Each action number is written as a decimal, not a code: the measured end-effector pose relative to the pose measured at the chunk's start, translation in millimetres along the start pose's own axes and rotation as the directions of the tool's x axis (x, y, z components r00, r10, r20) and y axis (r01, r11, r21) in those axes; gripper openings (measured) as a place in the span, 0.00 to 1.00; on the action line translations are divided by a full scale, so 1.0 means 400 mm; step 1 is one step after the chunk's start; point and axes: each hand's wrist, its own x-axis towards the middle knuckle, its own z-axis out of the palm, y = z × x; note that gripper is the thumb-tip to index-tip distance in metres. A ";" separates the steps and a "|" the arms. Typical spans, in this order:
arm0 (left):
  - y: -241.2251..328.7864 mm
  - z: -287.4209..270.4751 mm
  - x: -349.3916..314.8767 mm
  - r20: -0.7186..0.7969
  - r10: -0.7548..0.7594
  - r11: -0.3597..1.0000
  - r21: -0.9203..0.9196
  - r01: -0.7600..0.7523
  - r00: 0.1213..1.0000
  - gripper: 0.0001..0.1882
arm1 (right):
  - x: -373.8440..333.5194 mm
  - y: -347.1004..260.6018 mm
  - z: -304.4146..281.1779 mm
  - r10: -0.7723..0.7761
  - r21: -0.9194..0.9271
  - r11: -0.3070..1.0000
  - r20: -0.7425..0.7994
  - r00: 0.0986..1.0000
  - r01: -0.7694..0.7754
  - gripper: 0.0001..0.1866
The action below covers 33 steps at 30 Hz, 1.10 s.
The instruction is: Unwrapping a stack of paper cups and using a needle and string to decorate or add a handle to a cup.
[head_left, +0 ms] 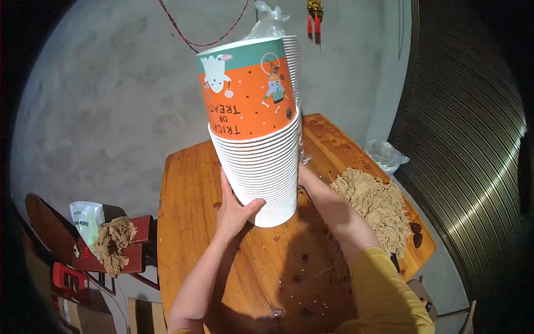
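Head view shows the left hand (236,212) at frame centre gripping a paper-cup stack (258,167) over the tabletop (250,273); the right hand (303,176), mostly hidden behind, I cannot tell.

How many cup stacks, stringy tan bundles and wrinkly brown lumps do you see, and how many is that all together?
Cup stacks: 2, the back one mostly hidden
Stringy tan bundles: 2
Wrinkly brown lumps: 2
Total: 6
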 end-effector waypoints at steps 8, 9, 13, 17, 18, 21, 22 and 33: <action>-0.011 0.036 -0.017 -0.005 0.076 0.987 -0.140 -0.076 0.997 0.53 | 0.037 0.039 -0.071 -0.032 -0.462 0.881 -0.270 0.962 -0.100 0.26; -0.024 0.025 -0.029 -0.007 0.058 0.991 -0.118 -0.058 0.998 0.52 | 0.029 0.015 -0.057 0.021 -0.424 0.888 -0.353 0.935 -0.180 0.22; 0.038 -0.050 -0.038 -0.091 0.051 0.998 -0.021 -0.053 0.995 0.43 | -0.054 -0.123 -0.148 -0.429 -0.389 0.865 -0.248 0.869 0.316 0.18; 0.165 -0.159 0.102 -0.101 0.212 0.977 0.047 -0.208 0.972 0.43 | -0.248 -0.475 -0.098 -0.548 0.112 0.825 -0.076 0.833 0.553 0.36; 0.192 -0.156 0.137 -0.089 0.210 0.977 -0.002 -0.211 0.974 0.43 | -0.266 -0.511 -0.083 -0.570 0.154 0.814 0.020 0.822 0.561 0.41; 0.260 -0.128 0.220 -0.035 0.268 0.956 -0.111 -0.271 0.963 0.45 | -0.248 -0.583 -0.053 -0.573 0.169 0.819 0.253 0.779 0.548 0.47; 0.271 -0.118 0.229 0.000 0.294 0.940 -0.178 -0.290 0.956 0.45 | -0.253 -0.588 -0.036 -0.603 0.185 0.797 0.281 0.746 0.575 0.46; 0.317 -0.097 0.258 -0.030 0.451 0.881 -0.143 -0.451 0.892 0.33 | -0.281 -0.620 -0.027 -0.783 0.088 0.619 0.138 0.606 0.780 0.40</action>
